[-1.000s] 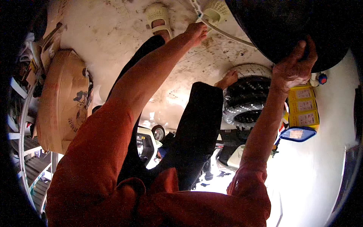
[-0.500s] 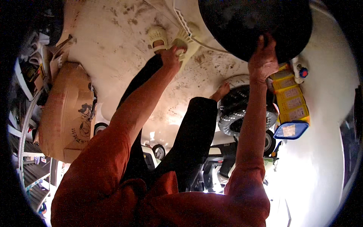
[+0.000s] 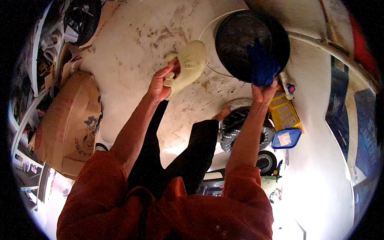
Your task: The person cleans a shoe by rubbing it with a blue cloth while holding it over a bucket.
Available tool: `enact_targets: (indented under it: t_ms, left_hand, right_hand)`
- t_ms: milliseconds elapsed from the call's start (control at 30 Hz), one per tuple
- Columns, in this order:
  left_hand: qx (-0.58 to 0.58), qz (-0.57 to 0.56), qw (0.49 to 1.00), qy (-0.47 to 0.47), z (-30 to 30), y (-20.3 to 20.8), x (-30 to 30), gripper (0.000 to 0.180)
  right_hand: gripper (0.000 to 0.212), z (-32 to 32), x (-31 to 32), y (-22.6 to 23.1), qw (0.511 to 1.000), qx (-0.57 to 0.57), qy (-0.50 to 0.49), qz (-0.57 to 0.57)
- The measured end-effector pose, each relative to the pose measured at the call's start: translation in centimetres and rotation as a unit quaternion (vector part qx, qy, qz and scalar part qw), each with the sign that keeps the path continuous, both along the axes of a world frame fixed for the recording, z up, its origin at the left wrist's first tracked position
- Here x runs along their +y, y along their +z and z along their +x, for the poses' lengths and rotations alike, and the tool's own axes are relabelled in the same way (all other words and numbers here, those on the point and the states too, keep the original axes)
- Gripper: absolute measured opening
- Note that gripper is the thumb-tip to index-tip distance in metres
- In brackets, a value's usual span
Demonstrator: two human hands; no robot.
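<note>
Near the middle, my left hand (image 3: 161, 83) is closed on a pale yellow clog (image 3: 191, 64), its fingers at the strap and opening. Part of a second pale shape shows behind the fingers; my left foot is hidden there. On the right, my right hand (image 3: 264, 93) grips a bunched dark blue cloth (image 3: 263, 66) at its lower end. The cloth stands out over the near rim of a round black tub (image 3: 240, 44), which has a dark inside.
Close to my bare right foot (image 3: 222, 114) lie several black tires (image 3: 244, 130). Yellow packages (image 3: 285, 112) and a blue-lidded container (image 3: 286, 138) stand at the right. A large cardboard box (image 3: 70, 124) and metal shelving (image 3: 24, 120) are at the left. A pale hose (image 3: 206, 34) curves by the tub.
My left hand has lifted the clog off the floor toward me. My right hand, earlier at the tub's edge, now has the blue cloth in it. The view has shifted.
</note>
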State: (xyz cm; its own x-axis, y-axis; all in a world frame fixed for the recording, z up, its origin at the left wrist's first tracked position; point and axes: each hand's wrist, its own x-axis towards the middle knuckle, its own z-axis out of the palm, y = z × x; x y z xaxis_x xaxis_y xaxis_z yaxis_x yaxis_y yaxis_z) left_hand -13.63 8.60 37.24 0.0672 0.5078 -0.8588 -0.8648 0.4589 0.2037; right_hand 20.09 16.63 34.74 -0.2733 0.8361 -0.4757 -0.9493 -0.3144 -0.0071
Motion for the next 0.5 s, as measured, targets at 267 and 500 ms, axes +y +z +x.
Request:
enact_targets:
  t_ms: [267,500]
  left_hand:
    - [-0.291,0.208,0.931,-0.070,2.0,5.8,6.0,0.061]
    - [-0.388,0.329,0.859,-0.057,3.5,10.9,8.7,0.070]
  right_hand:
    - [0.045,-3.7,0.3,5.2,0.991,0.043,-0.128,0.018]
    - [0.047,-5.5,3.8,11.6,0.979,-0.072,-0.193,0.005]
